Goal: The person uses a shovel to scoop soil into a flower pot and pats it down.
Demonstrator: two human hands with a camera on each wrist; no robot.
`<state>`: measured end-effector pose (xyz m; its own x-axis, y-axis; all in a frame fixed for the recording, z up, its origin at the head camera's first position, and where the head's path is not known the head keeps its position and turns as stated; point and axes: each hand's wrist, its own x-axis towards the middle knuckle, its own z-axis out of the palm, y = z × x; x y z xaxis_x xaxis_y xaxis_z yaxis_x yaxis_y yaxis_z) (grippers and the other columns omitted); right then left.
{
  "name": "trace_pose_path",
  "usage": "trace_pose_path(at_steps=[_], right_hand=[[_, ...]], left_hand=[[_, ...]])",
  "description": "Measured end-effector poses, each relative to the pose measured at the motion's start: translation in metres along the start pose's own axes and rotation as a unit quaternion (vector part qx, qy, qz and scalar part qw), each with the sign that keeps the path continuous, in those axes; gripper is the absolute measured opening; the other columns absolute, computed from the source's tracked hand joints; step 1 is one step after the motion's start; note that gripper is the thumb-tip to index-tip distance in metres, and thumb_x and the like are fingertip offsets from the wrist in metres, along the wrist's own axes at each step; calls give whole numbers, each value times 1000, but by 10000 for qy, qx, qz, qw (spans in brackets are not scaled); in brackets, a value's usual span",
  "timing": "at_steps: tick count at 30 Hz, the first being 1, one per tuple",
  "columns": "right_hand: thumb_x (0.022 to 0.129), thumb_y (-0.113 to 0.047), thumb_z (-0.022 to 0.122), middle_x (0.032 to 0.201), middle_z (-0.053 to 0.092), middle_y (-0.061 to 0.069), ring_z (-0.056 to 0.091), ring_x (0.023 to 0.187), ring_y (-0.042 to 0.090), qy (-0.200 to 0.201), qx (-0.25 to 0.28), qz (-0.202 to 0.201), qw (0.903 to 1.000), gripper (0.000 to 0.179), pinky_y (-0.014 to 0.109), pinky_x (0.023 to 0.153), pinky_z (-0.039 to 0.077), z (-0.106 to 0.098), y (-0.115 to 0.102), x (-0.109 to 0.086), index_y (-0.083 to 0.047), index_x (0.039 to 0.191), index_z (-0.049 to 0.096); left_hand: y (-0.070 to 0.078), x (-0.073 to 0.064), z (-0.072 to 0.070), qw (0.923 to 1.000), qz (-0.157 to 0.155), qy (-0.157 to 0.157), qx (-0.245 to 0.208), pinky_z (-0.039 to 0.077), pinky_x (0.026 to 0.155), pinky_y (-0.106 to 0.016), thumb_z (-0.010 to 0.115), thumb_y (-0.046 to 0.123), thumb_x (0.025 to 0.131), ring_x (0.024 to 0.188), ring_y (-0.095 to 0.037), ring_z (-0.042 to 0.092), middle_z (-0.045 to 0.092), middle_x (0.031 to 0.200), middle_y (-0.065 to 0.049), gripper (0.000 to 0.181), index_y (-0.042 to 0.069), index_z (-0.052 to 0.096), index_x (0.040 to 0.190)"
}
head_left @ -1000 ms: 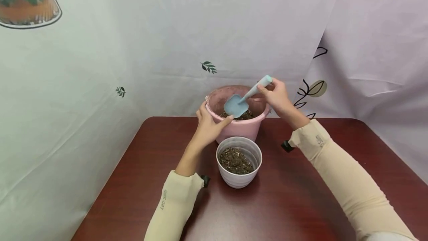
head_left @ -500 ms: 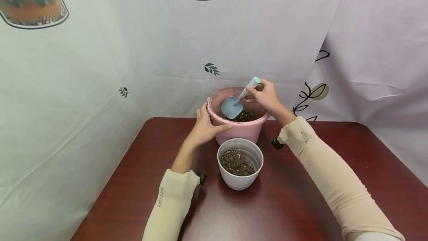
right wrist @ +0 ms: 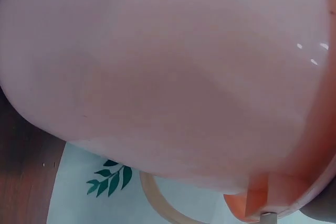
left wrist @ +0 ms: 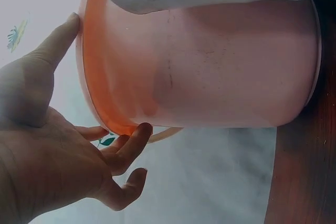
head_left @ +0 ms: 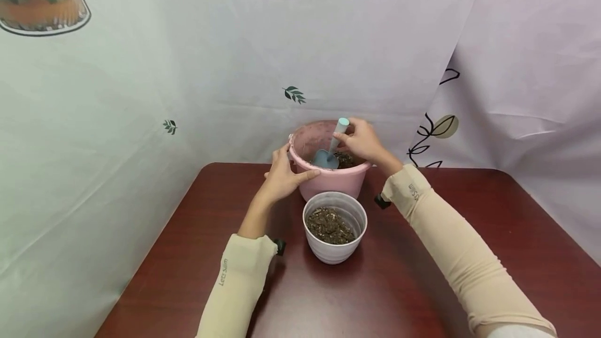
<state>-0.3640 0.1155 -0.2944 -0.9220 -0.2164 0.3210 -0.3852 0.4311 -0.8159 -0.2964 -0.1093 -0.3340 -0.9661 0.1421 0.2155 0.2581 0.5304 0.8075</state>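
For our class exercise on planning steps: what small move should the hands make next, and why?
Probably the right hand should push the scoop into the soil in the pink bucket: the scoop slants blade-down inside it, the left hand grips the rim, and the white pot is only partly filled.

In the centre of the head view, the bucket (head_left: pixel 339 182) is standing on the table (head_left: pixel 188 275), near its far edge. The pot (head_left: pixel 332 252) is standing just before the bucket, lower in the frame, and soil (head_left: pixel 328 226) is lying inside it. More soil (head_left: pixel 346 160) is lying in the bucket, where the trowel (head_left: pixel 334 144) is pointing its blade downward. Of the 2 hands, the left hand (head_left: pixel 281 176) is holding the bucket's left side, and the right hand (head_left: pixel 360 141) is gripping the trowel above the bucket's right part. A cloth (head_left: pixel 225 67) is hanging behind the table.
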Motion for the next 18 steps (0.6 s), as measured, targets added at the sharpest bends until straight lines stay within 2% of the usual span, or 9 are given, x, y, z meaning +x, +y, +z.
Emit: trace_pose_path(at_steps=[6,13,18], right_hand=[[96,-15,67,98,68,24,71,83,39,71,-797,-71,9968,21,41,69,59,1,-1,0,3,106,60],[96,-20,66,95,68,22,71,78,35,128,-837,-32,9964,22,45,70,58,2,-2,-1,1,102,59],[96,-23,66,92,68,18,70,79,31,250,-1002,-139,9946,22,38,70,57,1,-1,-3,-2,99,60]], left_hand=[[1,-1,-1,10000,-30,31,39,-1,103,-79,81,46,80,137,-35,37,24,150,-24,107,5,19,156],[2,-2,-2,10000,-47,72,23,-1,102,-79,81,45,80,142,-36,31,23,151,-24,107,4,19,156],[2,-2,0,10000,5,68,70,-2,103,-79,81,45,80,142,-37,31,23,152,-24,107,3,19,156]])
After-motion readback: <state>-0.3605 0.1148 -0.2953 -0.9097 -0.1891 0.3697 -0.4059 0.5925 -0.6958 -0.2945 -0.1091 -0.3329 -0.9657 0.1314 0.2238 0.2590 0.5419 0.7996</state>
